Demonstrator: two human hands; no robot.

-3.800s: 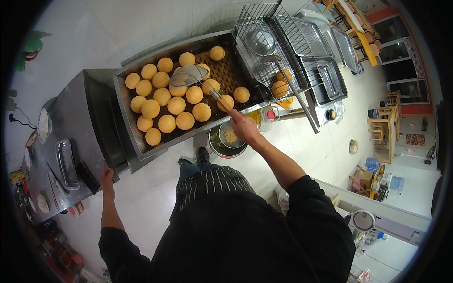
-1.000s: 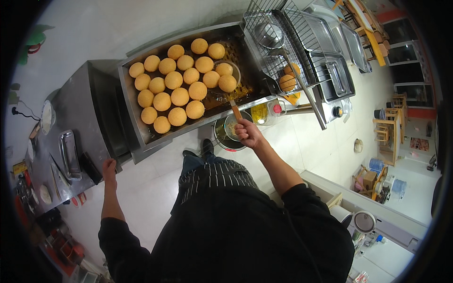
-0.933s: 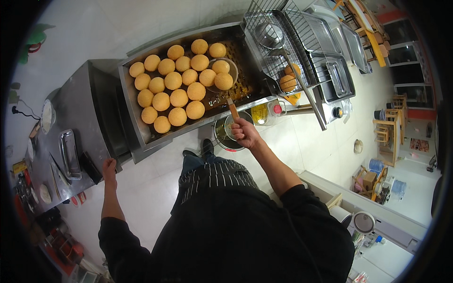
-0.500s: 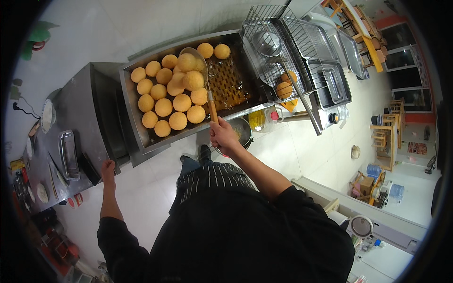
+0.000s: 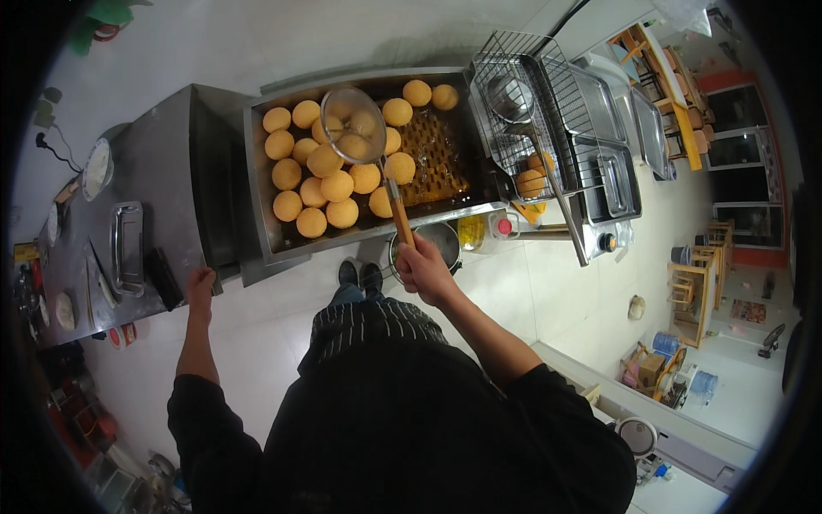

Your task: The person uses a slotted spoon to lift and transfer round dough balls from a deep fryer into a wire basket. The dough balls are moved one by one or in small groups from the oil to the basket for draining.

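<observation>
My right hand (image 5: 425, 268) grips the wooden handle of a round mesh skimmer (image 5: 400, 201). The skimmer's bowl is over the left-middle part of a rectangular steel fryer (image 5: 377, 230), and golden balls show through its mesh. Many round golden fried balls (image 5: 311, 223) crowd the fryer's left side and middle, with a few at the far right. Dark oil over a perforated plate (image 5: 432, 158) shows on the right. My left hand (image 5: 201, 285), its fingers curled in, is beside the corner of the steel counter (image 5: 163, 184); nothing shows in it.
Right of the fryer, a wire basket (image 5: 548, 111) holds a few balls and a metal bowl (image 5: 510, 97). Steel trays (image 5: 610, 176) stand beyond it. A pot (image 5: 437, 240) and a bottle of yellow oil (image 5: 471, 231) are below the fryer's front. A metal tray (image 5: 128, 248) lies on the left counter.
The balls that were heaped in the skimmer now lie spread in the fryer. The skimmer's bowl has turned and its mesh shows. The whole view has shifted slightly.
</observation>
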